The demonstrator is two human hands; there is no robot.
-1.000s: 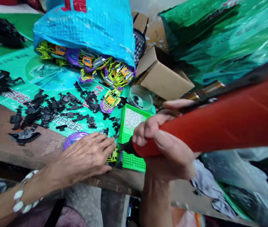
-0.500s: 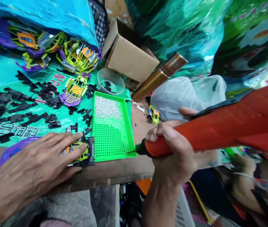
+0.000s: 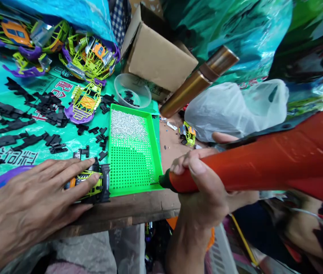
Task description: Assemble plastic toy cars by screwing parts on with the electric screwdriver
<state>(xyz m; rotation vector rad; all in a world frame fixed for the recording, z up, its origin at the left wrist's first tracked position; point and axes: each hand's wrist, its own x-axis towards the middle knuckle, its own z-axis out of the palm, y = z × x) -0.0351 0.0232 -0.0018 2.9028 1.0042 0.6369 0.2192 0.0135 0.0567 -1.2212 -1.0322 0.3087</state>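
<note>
My left hand [image 3: 44,186] is closed over a toy car body [image 3: 94,188] with yellow-green frame and black parts, pressing it on the table edge; a purple part [image 3: 6,179] shows behind the wrist. My right hand [image 3: 204,179] wraps round a large red power screwdriver [image 3: 252,163] with a dark nose. Its thin tip reaches into the near right corner of the green perforated tray [image 3: 157,156]. Small silver screws [image 3: 129,123] lie heaped in the tray's far half, with a few scattered along its right side.
Loose black plastic parts [image 3: 54,139] and another car frame [image 3: 86,102] lie on the left. Behind the tray are a clear round tub [image 3: 133,90], a cardboard box [image 3: 161,53] and a slanting brass-coloured tube [image 3: 198,83]. A white plastic bag [image 3: 227,108] stands right. A co-worker's arm [image 3: 309,224] shows lower right.
The view has shifted slightly, and things on the table appear a little further left. Both hands keep their grips, and the screwdriver tip stays in the tray's near right corner.
</note>
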